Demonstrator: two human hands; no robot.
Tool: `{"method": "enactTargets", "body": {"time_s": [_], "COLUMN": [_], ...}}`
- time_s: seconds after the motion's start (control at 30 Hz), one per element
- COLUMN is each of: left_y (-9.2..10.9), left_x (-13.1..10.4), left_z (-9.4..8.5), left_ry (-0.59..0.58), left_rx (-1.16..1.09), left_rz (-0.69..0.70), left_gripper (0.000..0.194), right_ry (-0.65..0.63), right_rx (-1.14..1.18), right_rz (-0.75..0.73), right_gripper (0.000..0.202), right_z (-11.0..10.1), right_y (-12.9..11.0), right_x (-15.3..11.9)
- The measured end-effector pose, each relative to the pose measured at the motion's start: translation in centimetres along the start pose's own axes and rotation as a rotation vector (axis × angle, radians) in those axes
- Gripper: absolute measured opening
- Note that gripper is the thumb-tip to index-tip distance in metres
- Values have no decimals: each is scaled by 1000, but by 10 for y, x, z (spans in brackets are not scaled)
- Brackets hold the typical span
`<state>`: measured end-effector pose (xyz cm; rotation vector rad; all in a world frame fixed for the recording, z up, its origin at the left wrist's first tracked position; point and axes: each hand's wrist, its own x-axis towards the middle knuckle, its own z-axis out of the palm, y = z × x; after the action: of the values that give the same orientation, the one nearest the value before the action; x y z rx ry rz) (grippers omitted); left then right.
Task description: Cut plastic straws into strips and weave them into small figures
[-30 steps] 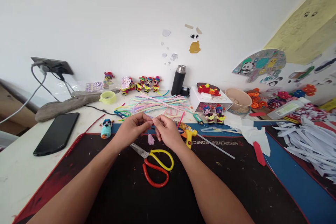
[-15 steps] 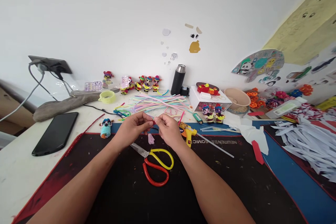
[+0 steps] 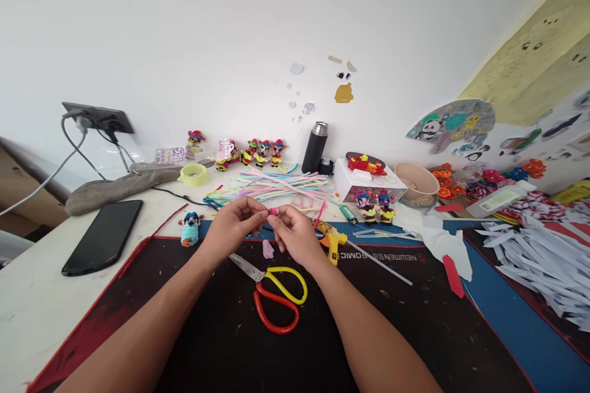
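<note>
Between my fingertips is a small pink-red piece (image 3: 273,212), perhaps of pipe cleaner, mostly covered by the fingers. My left hand (image 3: 237,224) pinches it from one side, and my right hand (image 3: 295,230) pinches it from the other. Just below the hands lies a small pale lilac piece (image 3: 268,249) on the black mat. Scissors (image 3: 276,291) with one yellow and one red handle rest under my wrists, blades pointing up-left. A yellow glue gun (image 3: 332,239) sits right beside my right hand.
Pastel pipe cleaners (image 3: 281,184) are heaped behind my hands. Small figures (image 3: 265,152) stand along the wall near a black thermos (image 3: 316,147). A phone (image 3: 102,236) lies at left, a small blue figure (image 3: 190,229) near it. White paper strips (image 3: 539,264) pile up at right.
The pink-red piece shows more between my fingertips, and my right fingers have shifted slightly on it. The whole view has tilted a little, so everything sits slightly lower.
</note>
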<state>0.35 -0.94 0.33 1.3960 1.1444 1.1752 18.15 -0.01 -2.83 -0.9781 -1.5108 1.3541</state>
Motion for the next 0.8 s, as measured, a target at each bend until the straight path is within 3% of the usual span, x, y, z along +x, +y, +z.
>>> {"method": "enactTargets", "body": {"time_s": [0.33, 0.8], "left_y": [-7, -12], "left_x": [3, 5], "left_z": [-3, -9], "left_ry": [-51, -100], "left_rx": [-1, 36], "left_rz": [-5, -1], "left_gripper": [41, 39], "right_ry": [3, -41], "right_rx": [-142, -183], "right_rz": [-39, 4], "right_gripper": [20, 28], "right_z": [-1, 2], "right_y": [5, 1], "right_x": [-2, -4]}}
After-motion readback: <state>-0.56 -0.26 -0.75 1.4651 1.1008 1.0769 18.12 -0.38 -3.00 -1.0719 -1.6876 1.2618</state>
